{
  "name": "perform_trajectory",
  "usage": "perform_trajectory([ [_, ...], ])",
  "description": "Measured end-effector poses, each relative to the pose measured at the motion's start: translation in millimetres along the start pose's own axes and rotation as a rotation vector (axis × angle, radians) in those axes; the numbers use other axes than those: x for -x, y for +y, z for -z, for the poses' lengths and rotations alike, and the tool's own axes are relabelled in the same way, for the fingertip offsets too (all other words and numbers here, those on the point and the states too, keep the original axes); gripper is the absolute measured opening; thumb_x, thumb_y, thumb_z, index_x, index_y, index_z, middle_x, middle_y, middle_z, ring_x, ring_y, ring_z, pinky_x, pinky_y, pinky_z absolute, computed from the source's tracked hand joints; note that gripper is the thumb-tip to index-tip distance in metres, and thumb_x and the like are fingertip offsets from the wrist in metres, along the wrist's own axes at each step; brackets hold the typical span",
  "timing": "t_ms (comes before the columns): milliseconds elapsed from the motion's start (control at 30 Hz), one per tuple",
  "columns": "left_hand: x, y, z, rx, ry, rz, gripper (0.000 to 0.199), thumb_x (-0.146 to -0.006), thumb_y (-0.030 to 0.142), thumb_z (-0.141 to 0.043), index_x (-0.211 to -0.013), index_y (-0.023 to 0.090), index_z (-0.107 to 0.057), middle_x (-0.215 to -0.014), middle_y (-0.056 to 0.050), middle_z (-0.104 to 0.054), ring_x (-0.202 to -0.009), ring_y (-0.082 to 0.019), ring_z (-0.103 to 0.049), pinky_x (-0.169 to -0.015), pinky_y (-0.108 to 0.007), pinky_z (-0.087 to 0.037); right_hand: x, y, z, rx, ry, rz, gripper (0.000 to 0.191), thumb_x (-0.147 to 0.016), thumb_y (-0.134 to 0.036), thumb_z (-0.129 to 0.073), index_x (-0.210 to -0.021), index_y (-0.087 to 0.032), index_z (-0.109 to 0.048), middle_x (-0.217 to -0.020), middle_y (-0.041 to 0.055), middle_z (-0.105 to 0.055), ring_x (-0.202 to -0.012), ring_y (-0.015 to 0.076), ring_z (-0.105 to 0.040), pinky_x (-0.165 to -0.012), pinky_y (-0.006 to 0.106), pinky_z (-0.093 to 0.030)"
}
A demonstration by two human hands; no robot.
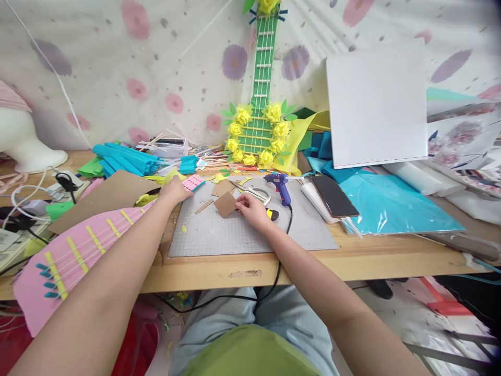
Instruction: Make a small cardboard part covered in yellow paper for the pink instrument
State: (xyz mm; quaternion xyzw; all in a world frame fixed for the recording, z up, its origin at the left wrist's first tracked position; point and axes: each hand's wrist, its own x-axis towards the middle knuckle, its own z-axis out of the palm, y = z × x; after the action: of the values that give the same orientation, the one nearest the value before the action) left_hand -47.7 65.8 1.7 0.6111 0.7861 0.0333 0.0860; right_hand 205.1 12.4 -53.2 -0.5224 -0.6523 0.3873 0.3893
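As left hand (pixel 175 190) grips pink guitar (pixel 83 238), right hand (pixel 252 210) pinches cardboard (pixel 226 204), cluttered wooden table (pixel 188 278), flowered backdrop (pixel 176 68).

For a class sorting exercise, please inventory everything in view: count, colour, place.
Wall sheet: one, white, flower-patterned, behind
Guitar shape: one, green, yellow-flowered, centre back
Guitar shape: one, pink, left
Foam head: one, white, far left
Paper rolls: several, blue, back left
Panel: one, white, back right
Packet: one, blue, right
Phone: one, black, mat's right
Mat: one, grey, table
Glue gun: one, blue-purple, mat
Scissors: one, pale-handled, mat
Cardboard square: one, brown, right hand
Scraps, sticks: uncountable, mixed, back
Left hand: one, pink shape's end
Right hand: one, mat
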Motion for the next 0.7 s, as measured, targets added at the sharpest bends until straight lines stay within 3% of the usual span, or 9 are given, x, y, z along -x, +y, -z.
perform_trajectory([
  [67, 7.3, 5.2, 4.9, -0.037, 0.014, -0.038, 0.07, -0.064, 0.046, -0.062, -0.121, 0.011, -0.04, -0.118, -0.023, -0.055, -0.106, -0.037, -0.055, -0.078, -0.044, -0.045, -1.4, -0.7, -0.4, 0.016, 0.061, -0.026, 0.004, -0.074, -0.022, -0.052, -0.078, -0.021, -0.052, -0.068, -0.0023, -0.06, -0.063, 0.0126, -0.057, -0.065, 0.029, -0.047],
  [133, 19.8, 12.6, 13.6, -0.057, -0.003, -0.16, 0.07, -0.063, 0.046, -0.063, -0.121, 0.013, -0.042, -0.122, -0.019, -0.053, -0.108, -0.035, -0.054, -0.08, -0.041, -0.045, -2.6, -3.1, 2.2, -0.06, 0.102, -0.061, 0.003, -0.074, -0.02, -0.053, -0.076, -0.021, -0.05, -0.066, -0.0028, -0.058, -0.063, 0.0128, -0.058, -0.067, 0.03, -0.049],
  [267, 56.7, 27.7, 33.3, -0.075, 0.011, -0.473, 0.067, -0.062, 0.033, -0.063, -0.124, 0.018, -0.044, -0.121, -0.01, -0.054, -0.108, -0.028, -0.053, -0.085, -0.034, -0.043, -3.1, -11.6, 17.3, -0.481, 0.146, -0.201, 0.012, -0.075, -0.016, -0.054, -0.074, -0.021, -0.043, -0.064, -0.0033, -0.057, -0.065, 0.012, -0.063, -0.069, 0.029, -0.053],
  [367, 83.8, 37.6, 38.4, -0.088, -0.022, -0.575, 0.066, -0.064, 0.023, -0.059, -0.128, 0.024, -0.042, -0.118, -0.008, -0.053, -0.104, -0.024, -0.054, -0.083, -0.031, -0.044, -0.8, -18.5, 30.6, -0.62, 0.103, -0.27, 0.018, -0.075, -0.013, -0.057, -0.074, -0.02, -0.041, -0.063, -0.0017, -0.06, -0.063, 0.0121, -0.065, -0.067, 0.028, -0.055],
  [533, 99.5, 48.9, 21.8, -0.109, -0.026, -0.597, 0.059, -0.064, 0.018, -0.058, -0.121, 0.019, -0.046, -0.112, -0.01, -0.052, -0.104, -0.025, -0.053, -0.084, -0.033, -0.043, 7.1, -24.6, 37.9, -0.578, -0.12, -0.353, 0.018, -0.076, -0.006, -0.056, -0.074, -0.019, -0.044, -0.058, 0.0007, -0.063, -0.059, 0.0126, -0.066, -0.06, 0.024, -0.055],
  [700, 95.6, 62.9, 8.6, -0.071, -0.068, -0.54, 0.077, -0.058, 0.044, -0.07, -0.125, 0.018, -0.042, -0.12, -0.014, -0.049, -0.108, -0.03, -0.051, -0.084, -0.036, -0.042, 11.5, -26.0, 38.3, -0.577, -0.176, -0.395, 0.018, -0.072, -0.004, -0.058, -0.078, -0.018, -0.048, -0.063, 0.0018, -0.066, -0.061, 0.0132, -0.067, -0.06, 0.024, -0.056],
])
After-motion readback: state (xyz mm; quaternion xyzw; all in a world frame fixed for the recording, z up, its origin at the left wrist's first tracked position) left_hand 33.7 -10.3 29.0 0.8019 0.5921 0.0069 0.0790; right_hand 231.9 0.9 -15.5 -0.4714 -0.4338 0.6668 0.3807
